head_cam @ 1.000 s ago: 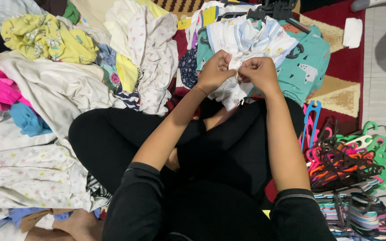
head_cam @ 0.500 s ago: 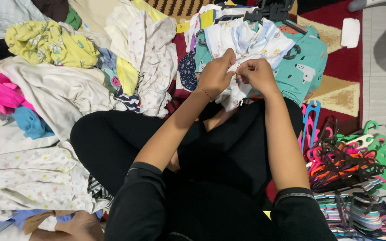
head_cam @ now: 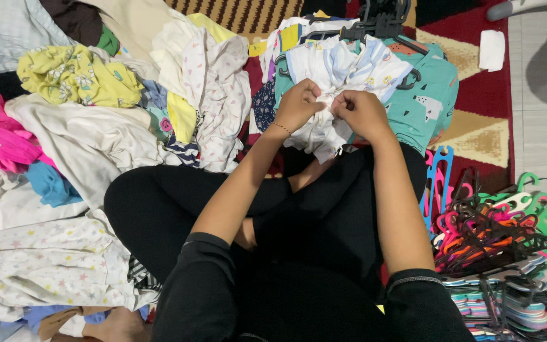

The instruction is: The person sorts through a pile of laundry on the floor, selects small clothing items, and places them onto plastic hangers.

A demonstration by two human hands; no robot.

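Patterned carpet [head_cam: 476, 136] in red, cream and dark brown is seen under the whole scene, with pale floor tiles [head_cam: 542, 114] at the right edge. A seated person in black clothing is viewed from above, legs crossed. A small white garment [head_cam: 321, 130] is held up in front of the body, just above the knees, and is gripped by both hands side by side: the left hand [head_cam: 297, 104] is closed on its upper edge, and the right hand [head_cam: 361, 113] is closed on the same bunched cloth, the two hands almost touching. The fingers of both are curled tight into the fabric, so the fingertips themselves are hidden. A thin bracelet [head_cam: 280, 126] is worn on the left wrist. Behind the garment, a stack of clothes on dark hangers [head_cam: 381, 25] is laid, topped by white and pale blue pieces, with a teal printed garment [head_cam: 428, 104] beneath. To the left, a large loose heap of laundry is spread, in which a yellow flowered piece [head_cam: 74, 76], a bright pink piece [head_cam: 4, 130], and a white piece with coloured stars [head_cam: 39, 266] can be made out. At the right, near the knee, a tangled pile of plastic hangers [head_cam: 495, 231] in green, pink, orange and black is seen.
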